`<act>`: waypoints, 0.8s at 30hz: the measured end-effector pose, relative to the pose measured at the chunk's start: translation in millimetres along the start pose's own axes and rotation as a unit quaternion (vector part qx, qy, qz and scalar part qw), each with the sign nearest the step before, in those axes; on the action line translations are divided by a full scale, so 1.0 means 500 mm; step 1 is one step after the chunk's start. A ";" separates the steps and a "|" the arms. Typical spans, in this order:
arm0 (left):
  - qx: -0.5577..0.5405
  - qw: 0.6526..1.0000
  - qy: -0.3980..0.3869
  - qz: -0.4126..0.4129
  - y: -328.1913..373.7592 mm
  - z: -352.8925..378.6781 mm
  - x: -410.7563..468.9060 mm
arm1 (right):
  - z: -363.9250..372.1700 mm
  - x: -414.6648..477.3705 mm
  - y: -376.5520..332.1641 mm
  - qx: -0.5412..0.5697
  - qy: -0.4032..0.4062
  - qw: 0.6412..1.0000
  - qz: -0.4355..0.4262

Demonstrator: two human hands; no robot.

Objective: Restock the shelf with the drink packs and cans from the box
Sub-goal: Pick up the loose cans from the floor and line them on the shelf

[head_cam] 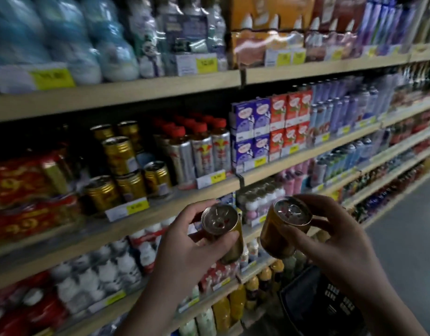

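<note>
Two short gold metal cans with silver pull-tab lids are up in front of the shelving in the head view, one per hand, tops tipped toward the camera. The left hand (185,236) is closed around the left gold can (222,230), thumb across its near side and fingers wrapped behind. The right hand (330,238) is clamped on the right gold can (283,229), fingertips on the rim and thumb low on the body. The cans are near each other but apart, not touching.

Both are probably held high because they belong with the stacked gold ribbed cans (123,166) on the pale wooden shelf (185,202) up and to the left, above a yellow price tag (136,206); a gap shows beside that stack.

Low right, a dark box or crate (313,309) sits beneath the right forearm, likely the supply; blur hides its contents.
</note>
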State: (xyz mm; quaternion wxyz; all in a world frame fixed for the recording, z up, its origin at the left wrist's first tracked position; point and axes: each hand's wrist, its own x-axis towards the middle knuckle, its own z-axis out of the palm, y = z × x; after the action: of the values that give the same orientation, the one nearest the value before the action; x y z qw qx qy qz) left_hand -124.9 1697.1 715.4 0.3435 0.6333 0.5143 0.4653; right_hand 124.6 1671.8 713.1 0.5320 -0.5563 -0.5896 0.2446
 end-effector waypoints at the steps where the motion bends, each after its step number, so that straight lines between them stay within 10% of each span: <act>1: -0.003 1.000 0.010 0.002 0.004 -0.021 0.001 | 0.015 0.008 -0.012 0.003 -0.007 1.000 -0.004; 24: 0.166 0.948 0.271 0.030 -0.022 -0.375 0.083 | 0.373 0.199 -0.193 0.066 -0.147 0.981 -0.111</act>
State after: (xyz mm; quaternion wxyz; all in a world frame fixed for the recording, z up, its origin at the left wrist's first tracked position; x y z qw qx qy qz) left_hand -303.9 1732.1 777.3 0.0669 0.5464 0.6384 0.5379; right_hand -63.0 1794.5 774.6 0.4986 -0.4090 -0.7023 0.3016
